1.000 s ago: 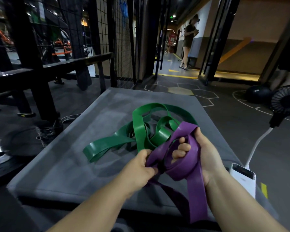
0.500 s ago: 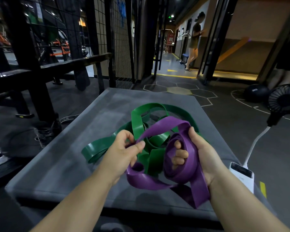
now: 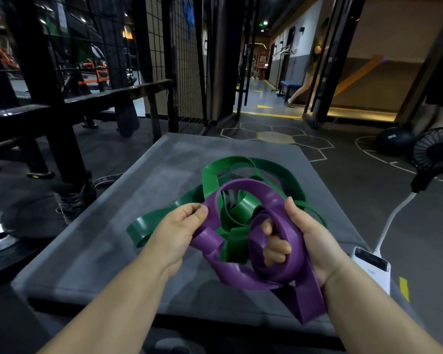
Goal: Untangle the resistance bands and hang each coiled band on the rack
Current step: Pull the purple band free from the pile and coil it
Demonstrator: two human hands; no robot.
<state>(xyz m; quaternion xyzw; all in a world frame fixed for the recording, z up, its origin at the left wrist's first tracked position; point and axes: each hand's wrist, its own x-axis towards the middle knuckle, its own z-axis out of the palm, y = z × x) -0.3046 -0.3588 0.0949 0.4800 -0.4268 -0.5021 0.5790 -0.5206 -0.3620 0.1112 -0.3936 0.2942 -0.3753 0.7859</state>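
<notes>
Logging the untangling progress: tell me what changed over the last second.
The left hand left its grip beside the right hand, moved up and leftward, and now pinches the purple band, drawing a loop open. The right hand kept gripping the purple coil; the green band stayed on the grey mat.

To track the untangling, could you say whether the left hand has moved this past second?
Yes, the left hand shifted left and farther up the grey mat.

Two flat rubber bands: one purple band [image 3: 273,196] in the right hand [image 3: 315,241], one green band [image 3: 143,226] beyond it.
</notes>
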